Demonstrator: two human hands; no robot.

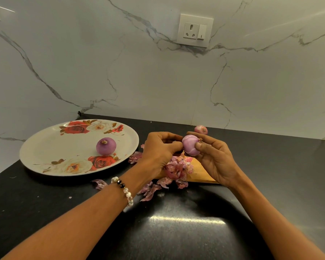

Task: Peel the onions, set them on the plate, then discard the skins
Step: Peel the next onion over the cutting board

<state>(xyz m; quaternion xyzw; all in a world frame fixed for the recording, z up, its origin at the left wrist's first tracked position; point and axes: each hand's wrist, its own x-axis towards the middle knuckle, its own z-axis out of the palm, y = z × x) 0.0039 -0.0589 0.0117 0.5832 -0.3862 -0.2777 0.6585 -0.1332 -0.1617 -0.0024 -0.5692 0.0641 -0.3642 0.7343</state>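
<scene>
Above the black counter [176,231], both hands' grips [158,149] [217,162] clasp one onion [190,145] between them.

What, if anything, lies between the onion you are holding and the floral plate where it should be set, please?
Only the left hand itself sits between the held onion and the floral plate. The countertop gap beside the plate's rim holds just loose onion skins, flat and easily passed over. One peeled onion already rests on the plate.

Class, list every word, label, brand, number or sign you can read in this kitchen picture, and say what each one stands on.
None: no readable text anywhere.
Wall socket: its switch bears only a small dark mark, no letters.
Plate: rose pattern, no writing.
Onions, skins and board carry no labels.
</scene>
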